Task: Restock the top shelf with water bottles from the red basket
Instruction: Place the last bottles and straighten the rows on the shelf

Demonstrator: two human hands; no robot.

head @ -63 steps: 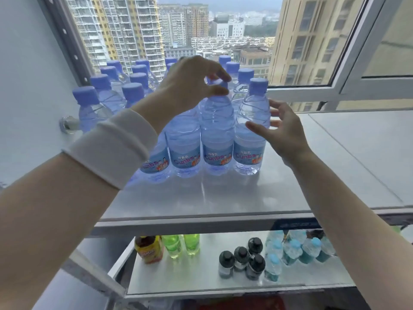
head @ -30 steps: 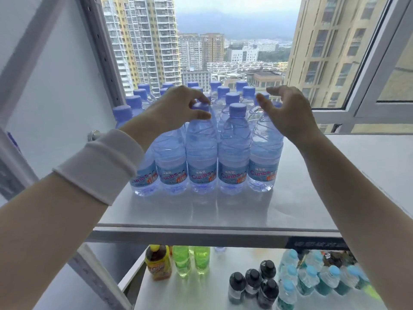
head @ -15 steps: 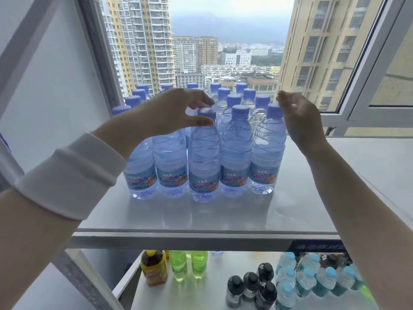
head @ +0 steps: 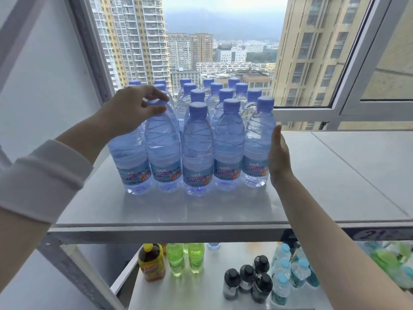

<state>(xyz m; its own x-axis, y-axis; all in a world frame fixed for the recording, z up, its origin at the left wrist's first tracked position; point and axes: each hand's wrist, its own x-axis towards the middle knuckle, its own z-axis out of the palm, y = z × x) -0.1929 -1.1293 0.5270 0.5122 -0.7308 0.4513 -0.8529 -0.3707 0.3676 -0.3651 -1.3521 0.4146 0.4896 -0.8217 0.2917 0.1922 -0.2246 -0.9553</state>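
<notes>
Several clear water bottles with purple caps and "Cunbs" labels stand in rows on the grey top shelf [head: 223, 211]. My left hand [head: 131, 108] grips the cap and neck of the second front-row bottle [head: 163, 148], fingers and thumb curled round its top. My right hand [head: 278, 157] is flat, fingers straight, its palm against the side of the rightmost front bottle [head: 257, 148]. The red basket is out of view.
The right half of the top shelf [head: 357, 171] is bare. An open window frame [head: 348, 86] stands behind. The lower shelf holds a yellow-capped tea bottle [head: 152, 262], green bottles [head: 185, 258], black-capped bottles [head: 248, 280] and blue-capped bottles [head: 288, 271].
My right hand dropped from the rightmost bottle's cap to its side and flattened. My left hand shifted left, from the third front bottle's cap to the second's.
</notes>
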